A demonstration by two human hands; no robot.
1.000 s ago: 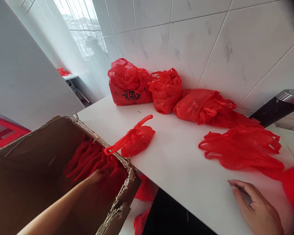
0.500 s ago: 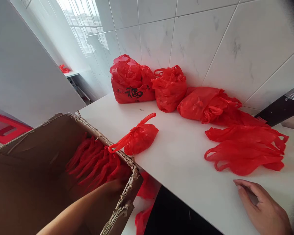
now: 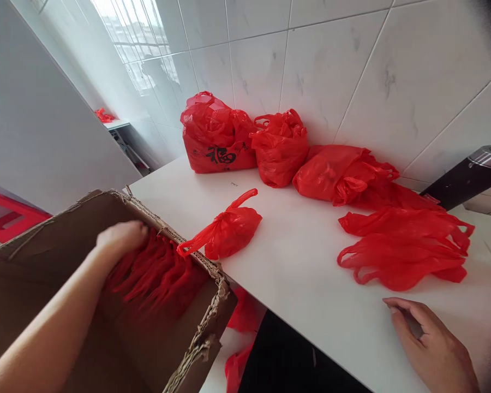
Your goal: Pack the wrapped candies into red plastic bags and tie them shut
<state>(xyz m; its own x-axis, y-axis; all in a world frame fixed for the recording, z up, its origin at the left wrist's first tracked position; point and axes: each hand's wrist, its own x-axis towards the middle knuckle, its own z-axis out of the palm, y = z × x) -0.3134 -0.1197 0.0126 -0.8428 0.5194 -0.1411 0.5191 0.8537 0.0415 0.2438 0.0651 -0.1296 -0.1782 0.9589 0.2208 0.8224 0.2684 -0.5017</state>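
We are reaching thin red plastic bags [image 3: 157, 270] with curled left hand [image 3: 123, 237], grip unclear, right hand [image 3: 436, 341] half-open, empty; hard pulling could tear plastic.

The left hand [image 3: 123, 238] is reaching forward, its fingers bending down; the right hand [image 3: 436, 344] is resting half curled.

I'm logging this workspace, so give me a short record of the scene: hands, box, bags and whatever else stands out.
left hand: in the box, at the bunched red bags; grip unclear
right hand: at the table, fingers loosely curled, nothing visible held
box: cardboard, torn rim, beside the table
tied red bag: on the table, one handle reaching the box rim
flat red bags: beyond the right hand
by the wall: bulging red bags
far right: black cylinder, metal top
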